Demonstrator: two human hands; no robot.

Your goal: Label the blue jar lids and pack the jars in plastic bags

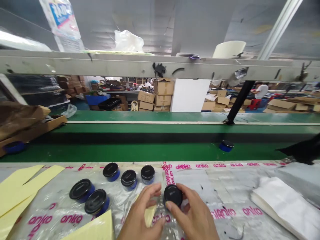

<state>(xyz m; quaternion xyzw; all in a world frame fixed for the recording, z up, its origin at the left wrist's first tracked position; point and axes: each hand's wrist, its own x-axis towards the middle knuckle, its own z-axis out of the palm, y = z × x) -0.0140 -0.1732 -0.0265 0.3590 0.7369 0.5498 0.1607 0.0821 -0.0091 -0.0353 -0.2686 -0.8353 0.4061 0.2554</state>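
Note:
My right hand (191,211) grips a small round black-lidded jar (173,195) between thumb and fingers, just above or on the plastic-covered table; which, I cannot tell. Beside it on the left, my left hand (143,213) is open, its thumb and curled fingers apart. Behind that hand a piece of yellow paper (150,215) shows through the gap; it seems to lie on the table. Several similar jars with black lids and blue sides stand to the left, among them one jar (148,174) near my left fingertips and another jar (96,202) farther left.
Yellow paper sheets (17,190) lie at the left, with another yellow stack (92,228) in front. White sheets (287,206) lie at the right. Beyond the table runs a green conveyor belt (140,151) carrying one jar (226,146). A cardboard box (50,128) stands at the left; a beam (112,66) crosses above.

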